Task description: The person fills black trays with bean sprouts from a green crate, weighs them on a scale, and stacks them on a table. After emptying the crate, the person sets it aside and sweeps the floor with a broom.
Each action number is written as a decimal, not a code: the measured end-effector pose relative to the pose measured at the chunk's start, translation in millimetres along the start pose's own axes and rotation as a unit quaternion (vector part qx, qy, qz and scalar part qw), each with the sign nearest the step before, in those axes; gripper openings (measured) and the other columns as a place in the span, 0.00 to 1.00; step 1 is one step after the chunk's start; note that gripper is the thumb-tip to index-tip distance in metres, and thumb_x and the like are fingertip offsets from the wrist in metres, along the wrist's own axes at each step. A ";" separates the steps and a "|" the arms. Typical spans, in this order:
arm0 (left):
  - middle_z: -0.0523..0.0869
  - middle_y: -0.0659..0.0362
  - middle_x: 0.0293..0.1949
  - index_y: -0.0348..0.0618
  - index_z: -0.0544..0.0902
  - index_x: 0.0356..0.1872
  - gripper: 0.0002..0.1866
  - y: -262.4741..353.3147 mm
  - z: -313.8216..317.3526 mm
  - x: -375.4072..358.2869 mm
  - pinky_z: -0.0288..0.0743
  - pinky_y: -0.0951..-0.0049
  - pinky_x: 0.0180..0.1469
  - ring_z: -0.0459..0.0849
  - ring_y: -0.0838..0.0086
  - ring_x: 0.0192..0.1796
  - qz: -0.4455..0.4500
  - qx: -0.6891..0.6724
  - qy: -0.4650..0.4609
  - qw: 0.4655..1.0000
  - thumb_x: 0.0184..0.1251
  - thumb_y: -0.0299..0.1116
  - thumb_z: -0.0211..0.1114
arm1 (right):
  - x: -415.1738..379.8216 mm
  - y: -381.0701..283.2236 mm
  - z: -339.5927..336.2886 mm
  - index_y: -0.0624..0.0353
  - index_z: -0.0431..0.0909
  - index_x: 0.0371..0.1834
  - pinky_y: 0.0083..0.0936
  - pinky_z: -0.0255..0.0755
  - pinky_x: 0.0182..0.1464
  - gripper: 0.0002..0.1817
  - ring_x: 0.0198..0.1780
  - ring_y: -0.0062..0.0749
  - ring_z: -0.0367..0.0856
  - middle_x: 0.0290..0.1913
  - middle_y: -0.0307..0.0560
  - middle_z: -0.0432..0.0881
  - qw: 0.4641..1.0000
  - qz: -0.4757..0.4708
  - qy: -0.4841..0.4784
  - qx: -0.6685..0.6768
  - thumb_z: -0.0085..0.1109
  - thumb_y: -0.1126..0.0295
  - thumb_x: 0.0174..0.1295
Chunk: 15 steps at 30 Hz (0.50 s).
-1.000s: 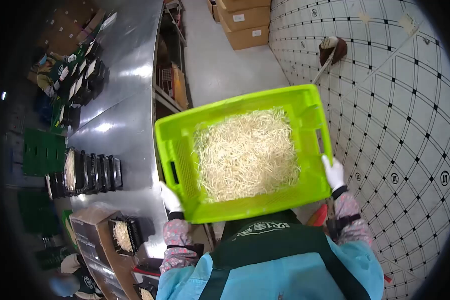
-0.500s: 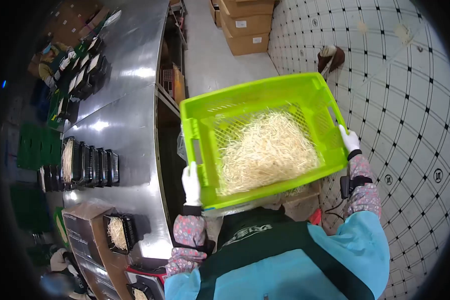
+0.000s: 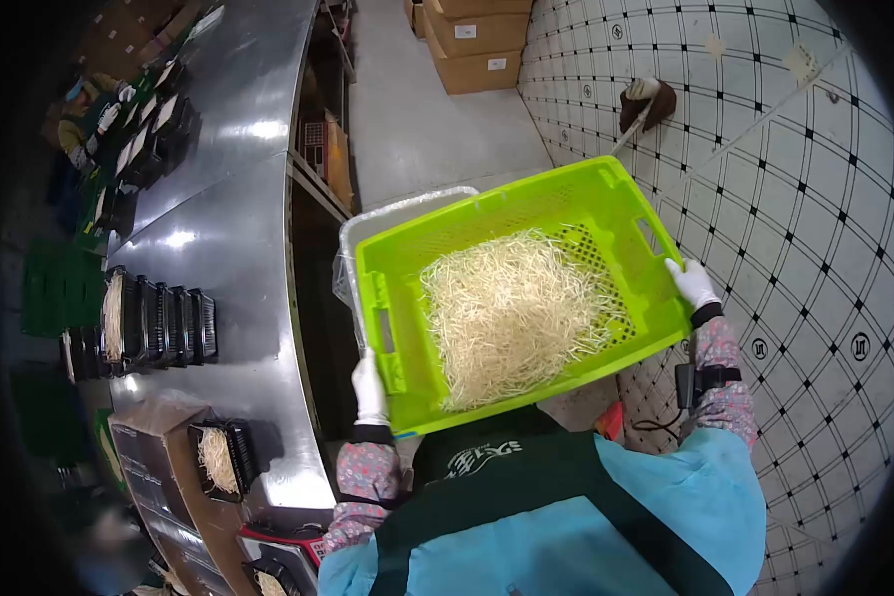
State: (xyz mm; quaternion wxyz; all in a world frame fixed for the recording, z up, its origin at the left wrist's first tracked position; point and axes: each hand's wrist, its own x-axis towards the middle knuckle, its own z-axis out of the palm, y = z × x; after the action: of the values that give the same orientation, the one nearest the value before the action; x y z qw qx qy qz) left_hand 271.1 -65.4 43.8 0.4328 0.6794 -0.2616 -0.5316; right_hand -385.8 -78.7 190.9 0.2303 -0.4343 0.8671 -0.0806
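Note:
A lime-green plastic crate point(image 3: 606, 184) with perforated sides is held out in front of my body, slightly turned. Inside it lies a heap of pale, thin strands point(image 3: 512, 308), like sprouts or shreds. My gloved left hand point(image 3: 370, 392) is closed on the crate's left rim near the front corner. At the right end, my gloved right hand point(image 3: 693, 284) grips the rim below the handle slot. Part of each hand's fingers is hidden by the crate wall. Behind and beneath the crate, a grey tub point(image 3: 407, 207) with a clear plastic liner shows its rim.
A steel table point(image 3: 228, 238) runs along the left, with black trays point(image 3: 169, 323) stacked on edge. Nearer stand a cardboard box point(image 3: 159, 447), a filled black tray point(image 3: 221, 459) and a red scale point(image 3: 288, 541). Cartons point(image 3: 477, 50) stand ahead. A co-worker point(image 3: 89, 119) is at far left.
The crate has moved slightly down relative to my view. Its strands appear shifted toward the left side, and the grey tub's rim has come into view behind it. Both hands keep their hold.

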 end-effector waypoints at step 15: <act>0.87 0.56 0.36 0.28 0.83 0.44 0.27 72.9 -78.8 14.3 0.74 0.71 0.45 0.80 0.74 0.38 0.026 0.156 0.076 0.984 0.78 0.50 0.53 | -80.4 -26.9 143.0 0.70 0.80 0.51 0.37 0.70 0.60 0.32 0.56 0.54 0.81 0.49 0.69 0.83 0.992 0.021 -0.012 0.125 0.56 0.44 0.67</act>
State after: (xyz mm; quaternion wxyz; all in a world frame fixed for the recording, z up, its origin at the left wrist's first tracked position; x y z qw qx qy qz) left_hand 357.7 -88.3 104.6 0.3539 0.7699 -0.3254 -0.4197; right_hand -257.9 -23.0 100.5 0.2950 -0.3848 0.8563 -0.1777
